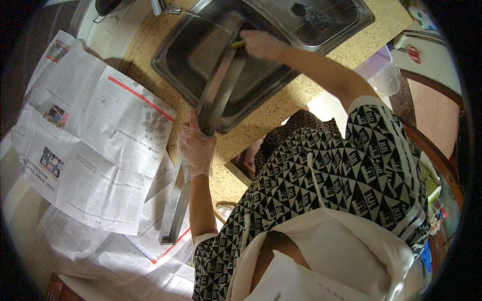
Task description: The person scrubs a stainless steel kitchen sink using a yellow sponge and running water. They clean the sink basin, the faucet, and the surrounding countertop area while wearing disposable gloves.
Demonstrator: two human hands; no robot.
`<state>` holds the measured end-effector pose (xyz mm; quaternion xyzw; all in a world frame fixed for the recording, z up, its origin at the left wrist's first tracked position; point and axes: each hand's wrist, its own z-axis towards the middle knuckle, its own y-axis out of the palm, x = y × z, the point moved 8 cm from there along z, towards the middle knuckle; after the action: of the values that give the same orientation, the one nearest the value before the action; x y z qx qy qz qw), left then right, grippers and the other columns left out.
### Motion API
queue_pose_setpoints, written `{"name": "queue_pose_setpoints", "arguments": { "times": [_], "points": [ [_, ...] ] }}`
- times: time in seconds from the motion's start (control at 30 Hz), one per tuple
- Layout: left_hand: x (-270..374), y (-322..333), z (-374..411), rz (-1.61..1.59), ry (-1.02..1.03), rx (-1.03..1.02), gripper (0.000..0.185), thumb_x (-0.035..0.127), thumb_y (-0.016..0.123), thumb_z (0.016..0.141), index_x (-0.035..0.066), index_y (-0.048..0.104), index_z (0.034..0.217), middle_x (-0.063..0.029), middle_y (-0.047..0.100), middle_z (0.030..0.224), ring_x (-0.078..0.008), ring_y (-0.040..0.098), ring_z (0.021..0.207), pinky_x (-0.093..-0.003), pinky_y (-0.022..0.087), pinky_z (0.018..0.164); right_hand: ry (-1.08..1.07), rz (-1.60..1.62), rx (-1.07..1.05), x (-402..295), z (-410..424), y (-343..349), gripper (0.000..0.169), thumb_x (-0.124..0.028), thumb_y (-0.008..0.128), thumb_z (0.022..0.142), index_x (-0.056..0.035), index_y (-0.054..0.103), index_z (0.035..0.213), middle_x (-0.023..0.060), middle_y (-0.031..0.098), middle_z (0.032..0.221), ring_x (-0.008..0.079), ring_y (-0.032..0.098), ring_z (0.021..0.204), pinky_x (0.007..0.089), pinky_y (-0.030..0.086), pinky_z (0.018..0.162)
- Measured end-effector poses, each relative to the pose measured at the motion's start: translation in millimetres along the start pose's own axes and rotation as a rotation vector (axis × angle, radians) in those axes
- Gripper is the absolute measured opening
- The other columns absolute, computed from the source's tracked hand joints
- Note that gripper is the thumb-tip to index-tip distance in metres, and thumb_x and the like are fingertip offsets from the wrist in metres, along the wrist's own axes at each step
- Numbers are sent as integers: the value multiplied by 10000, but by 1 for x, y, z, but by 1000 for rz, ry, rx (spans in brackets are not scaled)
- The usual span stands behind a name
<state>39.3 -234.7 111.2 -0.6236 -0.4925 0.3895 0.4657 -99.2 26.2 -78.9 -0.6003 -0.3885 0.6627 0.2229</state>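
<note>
My left hand (196,148), in a clear plastic glove, grips the near end of a long metal channel (230,81). The channel slants across the left basin of a stainless steel sink (180,84), its far end deep over the basin. Toward that far end, my right hand (261,44) holds a small yellow-green pad (238,44), perhaps a sponge, against the channel's edge. The right hand is somewhat blurred. A second metal channel (174,216) lies on newspaper below my left hand, with its upper end partly hidden behind the left wrist.
Spread newspaper (113,150) with dark wet spots covers the left side. A faucet (158,6) stands at the sink's back edge. The right basin (339,22) holds a wire rack and a dark scourer (316,17). Red-handled scissors (414,55) and a clear plastic container (380,71) are at right.
</note>
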Motion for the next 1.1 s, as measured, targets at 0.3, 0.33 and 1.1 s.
{"name": "queue_pose_setpoints", "arguments": {
  "times": [0.3,0.33,1.1],
  "points": [
    [7,5,-4,-47,-3,47,896,161,787,631,85,440,1453,-198,640,992,-367,634,869,-439,532,765,438,942,-217,-93,-67,45,258,-161,457,1009,2,574,1172,116,646,946,175,636,795,310,536,764],
    [5,7,-5,-60,-51,-7,906,170,792,638,90,425,1463,-200,637,988,-366,631,883,-440,530,772,378,924,-198,-100,-67,32,260,-158,453,1011,6,573,1173,112,646,950,175,631,804,319,534,780],
    [-38,-4,-20,-249,-154,18,921,233,765,613,52,423,1448,-218,640,938,-385,642,800,-457,536,739,332,-443,-181,-2,-162,-111,274,-217,575,880,-103,685,1104,150,691,1068,310,664,1048,408,521,907]
  ]
}}
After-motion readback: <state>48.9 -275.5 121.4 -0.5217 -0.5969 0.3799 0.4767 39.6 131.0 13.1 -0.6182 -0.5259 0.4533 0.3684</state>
